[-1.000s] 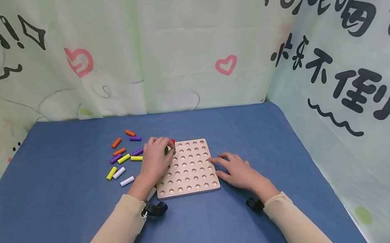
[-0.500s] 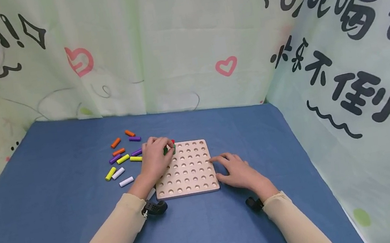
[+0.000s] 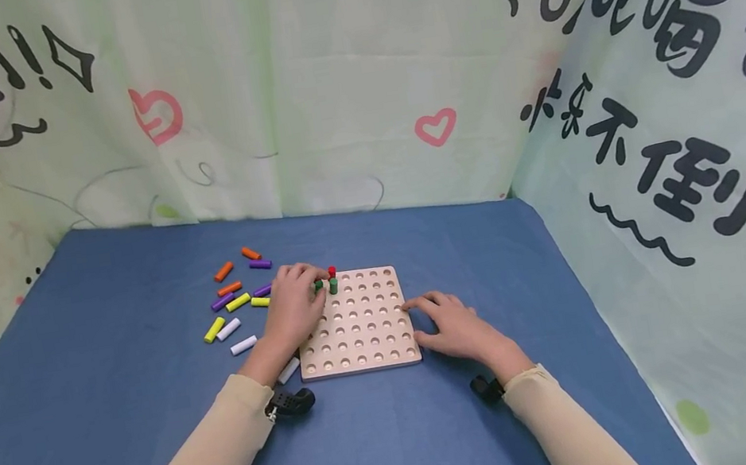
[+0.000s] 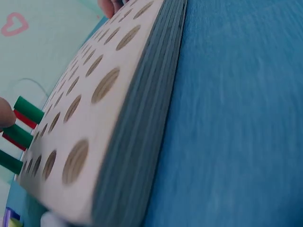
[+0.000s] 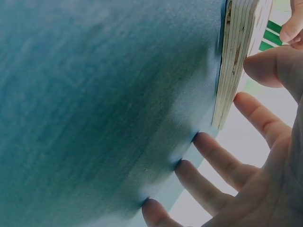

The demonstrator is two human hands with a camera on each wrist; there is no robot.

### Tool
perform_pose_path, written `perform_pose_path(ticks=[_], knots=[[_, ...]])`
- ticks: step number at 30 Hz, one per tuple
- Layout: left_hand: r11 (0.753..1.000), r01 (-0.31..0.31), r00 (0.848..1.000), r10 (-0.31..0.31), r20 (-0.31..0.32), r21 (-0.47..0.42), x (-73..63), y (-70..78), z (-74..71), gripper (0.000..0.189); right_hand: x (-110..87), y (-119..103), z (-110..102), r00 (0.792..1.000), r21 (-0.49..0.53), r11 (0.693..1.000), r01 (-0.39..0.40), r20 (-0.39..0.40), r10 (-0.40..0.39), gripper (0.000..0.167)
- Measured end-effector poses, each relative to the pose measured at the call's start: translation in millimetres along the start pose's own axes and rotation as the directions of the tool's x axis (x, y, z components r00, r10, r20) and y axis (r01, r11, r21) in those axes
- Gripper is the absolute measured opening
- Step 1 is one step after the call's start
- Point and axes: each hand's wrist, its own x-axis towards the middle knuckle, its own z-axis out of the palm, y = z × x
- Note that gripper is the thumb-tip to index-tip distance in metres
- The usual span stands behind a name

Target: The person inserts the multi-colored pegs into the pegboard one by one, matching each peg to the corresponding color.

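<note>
A pale wooden peg board [image 3: 373, 333] with rows of round holes lies on the blue cloth. Red pegs [image 3: 331, 271] and green pegs [image 3: 334, 286] stand upright in its far left corner; three green ones show in the left wrist view. My left hand [image 3: 292, 301] hovers over that corner, thumb and index finger apart beside the green pegs, partly hiding them. At the board's right edge, my right hand [image 3: 455, 325] rests with fingers spread. Its thumb [image 5: 265, 68] and index finger touch the board's side, and the other fingertips rest on the cloth.
Left of the board lie loose orange pegs [image 3: 224, 272], purple pegs [image 3: 260, 264], yellow pegs [image 3: 214, 330] and white pegs [image 3: 244, 346]. One white peg [image 3: 288, 370] sits against the board's near left side. Printed curtains [image 3: 340, 109] stand behind and beside the table.
My left hand has drawn slightly left, its fingers coming off the rightmost green peg, which now stands fully visible with a red one behind. The right hand stays in place.
</note>
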Motion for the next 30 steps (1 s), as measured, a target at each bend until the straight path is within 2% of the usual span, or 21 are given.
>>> perform_pose_path(ticks=[9,12,16,22,27,30], knots=[[0.997,-0.016,0.999,0.020,0.042,-0.078,-10.9,-9.7,-8.2,0.021,-0.1,1,2,1.000,-0.001,1.000,0.010,-0.010,-0.010,0.048],[0.994,-0.027,0.999,0.031,0.036,-0.106,-16.2,-13.5,-13.1,0.022,0.1,2,2,1.000,0.000,1.000,0.012,-0.010,-0.012,0.048],[0.996,-0.021,1.000,0.022,0.009,-0.089,-24.5,-22.1,-21.0,0.023,-0.2,2,3,1.000,-0.001,1.000,0.011,-0.010,-0.011,0.048],[0.998,0.063,0.998,-0.063,-0.012,0.027,-35.0,-41.0,-38.2,0.023,-0.8,3,3,1.000,0.004,1.000,0.012,-0.018,-0.012,0.048],[0.982,0.143,0.990,-0.142,-0.024,0.124,-43.6,-55.6,-53.8,0.025,-0.9,3,3,1.000,0.000,1.000,0.014,-0.020,-0.014,0.048],[0.972,0.187,0.982,-0.184,-0.040,0.141,-50.6,-62.6,-63.5,0.025,-0.6,4,5,1.000,0.002,1.000,0.018,-0.020,-0.018,0.048]])
